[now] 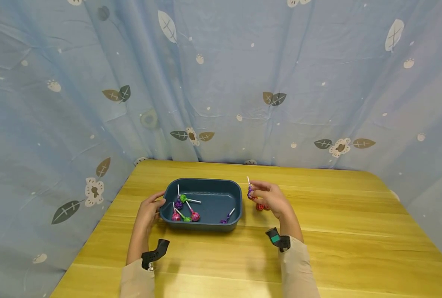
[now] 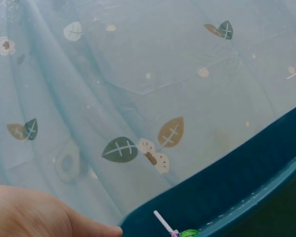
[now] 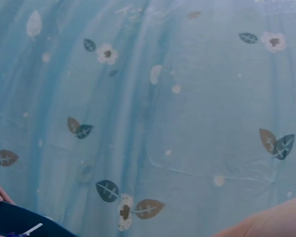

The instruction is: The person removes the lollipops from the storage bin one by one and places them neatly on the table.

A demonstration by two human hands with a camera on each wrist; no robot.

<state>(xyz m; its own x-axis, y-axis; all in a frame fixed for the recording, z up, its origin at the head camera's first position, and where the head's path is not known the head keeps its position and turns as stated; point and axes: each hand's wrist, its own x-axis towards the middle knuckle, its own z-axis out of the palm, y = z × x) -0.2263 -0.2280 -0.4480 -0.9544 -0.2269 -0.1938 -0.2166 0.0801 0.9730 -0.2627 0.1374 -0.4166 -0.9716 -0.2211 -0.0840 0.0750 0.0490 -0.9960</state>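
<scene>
Below, yellow wood-grain table [image 1: 355,236], blue patterned curtain [image 1: 228,62] behind, right hand [image 1: 272,199] pinching purple lollipop [image 1: 249,193], left hand [image 1: 148,210] gripping dark-blue tray [image 1: 206,227].

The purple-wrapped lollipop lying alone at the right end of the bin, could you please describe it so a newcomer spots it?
On the yellow wood-grain table stands a dark blue rectangular bin. Near its right end lies the purple-wrapped lollipop, its white stick slanting up, alone while the other lollipops inside cluster leftward.
</scene>
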